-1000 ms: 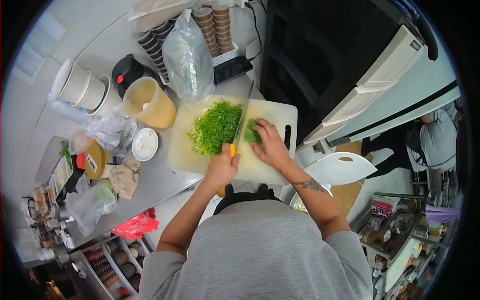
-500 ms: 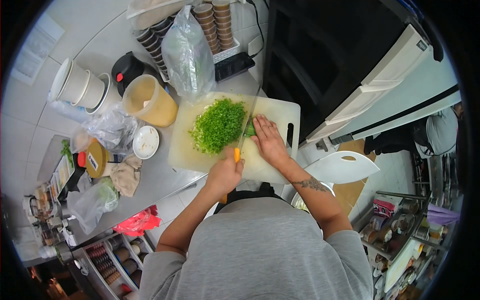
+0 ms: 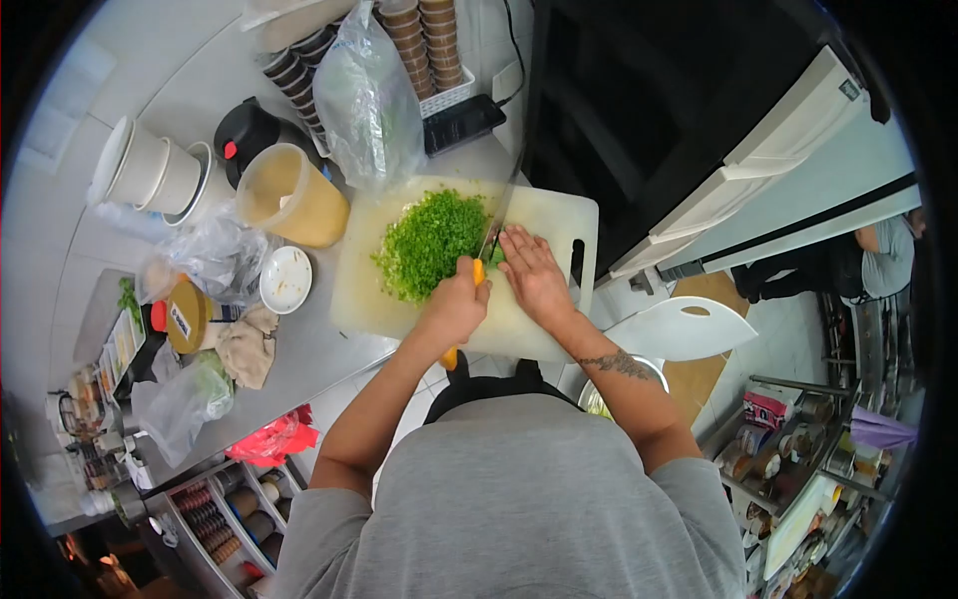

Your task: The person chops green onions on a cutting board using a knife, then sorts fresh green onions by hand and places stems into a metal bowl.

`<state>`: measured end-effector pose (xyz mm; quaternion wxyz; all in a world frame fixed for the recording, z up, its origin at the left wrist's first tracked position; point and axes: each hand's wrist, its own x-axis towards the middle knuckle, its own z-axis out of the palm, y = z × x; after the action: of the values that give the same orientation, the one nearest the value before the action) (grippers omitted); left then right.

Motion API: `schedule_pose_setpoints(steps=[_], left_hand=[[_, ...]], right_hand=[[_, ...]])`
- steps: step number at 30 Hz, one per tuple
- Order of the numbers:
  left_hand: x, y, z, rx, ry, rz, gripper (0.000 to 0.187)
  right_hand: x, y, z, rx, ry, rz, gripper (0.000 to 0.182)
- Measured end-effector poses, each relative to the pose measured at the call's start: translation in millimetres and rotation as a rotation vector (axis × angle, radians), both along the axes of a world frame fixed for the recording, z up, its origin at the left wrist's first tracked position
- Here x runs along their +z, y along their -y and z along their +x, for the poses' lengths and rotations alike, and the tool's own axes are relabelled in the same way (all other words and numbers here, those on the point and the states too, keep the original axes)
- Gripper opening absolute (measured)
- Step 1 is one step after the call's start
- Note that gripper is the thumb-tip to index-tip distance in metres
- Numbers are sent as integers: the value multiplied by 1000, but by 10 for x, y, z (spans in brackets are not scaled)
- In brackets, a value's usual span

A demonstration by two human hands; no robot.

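In my left hand (image 3: 457, 304) is the orange handle of a long knife (image 3: 479, 272), fingers wrapped round it. The blade points away from me and stands on the board between a pile of finely chopped green onions (image 3: 434, 240) and my right hand (image 3: 534, 275). That hand lies over a short bunch of green onion stalks (image 3: 498, 258) and presses it against the board, fingertips close beside the blade. Most of the bunch is hidden beneath the fingers. The white cutting board (image 3: 559, 220) lies at the counter's edge.
A tub of yellowish liquid (image 3: 289, 200), a small white dish (image 3: 285, 280) and plastic bags stand left of the board. Behind it are a bulging clear bag (image 3: 367, 110) and a phone (image 3: 463, 125). A dark refrigerator (image 3: 649, 110) borders the right. Another person (image 3: 883, 260) is at far right.
My left hand has pushed the knife forward, away from my body. My right hand stays on the bunch, its fingers slightly shifted left. The whole view has shifted a little.
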<state>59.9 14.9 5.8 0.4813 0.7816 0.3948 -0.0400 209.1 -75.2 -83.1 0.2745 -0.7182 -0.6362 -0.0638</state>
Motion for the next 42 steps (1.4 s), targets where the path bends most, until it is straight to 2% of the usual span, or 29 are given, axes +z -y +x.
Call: schedule_pose_setpoints(steps=[1, 5, 13, 16, 19, 22, 25, 30, 39, 42], left_hand=[[143, -28, -7, 9, -34, -93, 32], [15, 89, -233, -72, 84, 146, 32], [144, 224, -257, -41, -63, 14, 32], [-628, 251, -228, -97, 323, 588, 27], [-506, 61, 43, 0, 110, 213, 28], [-212, -57, 10, 81, 165, -135, 28], [-148, -20, -148, 166, 163, -127, 27], [-5, 21, -322, 95, 142, -86, 28], [-194, 158, -299, 32, 177, 63, 26], [-189, 146, -292, 30, 147, 81, 26]], right_hand=[[23, -1, 6, -3, -5, 2, 51], [40, 2, -17, -6, -43, 15, 54], [-22, -10, 4, -6, -10, 15, 50], [-61, 11, -6, -14, 6, 6, 47], [-67, -5, 8, -8, -5, 29, 46], [28, -20, 63, 22, -87, 32, 50], [124, 16, 68, 32, -243, 27, 55], [223, 104, 70, 30, -403, 58, 54], [268, 115, 93, 95, -311, 84, 35], [269, 101, 104, 70, -364, 134, 25]])
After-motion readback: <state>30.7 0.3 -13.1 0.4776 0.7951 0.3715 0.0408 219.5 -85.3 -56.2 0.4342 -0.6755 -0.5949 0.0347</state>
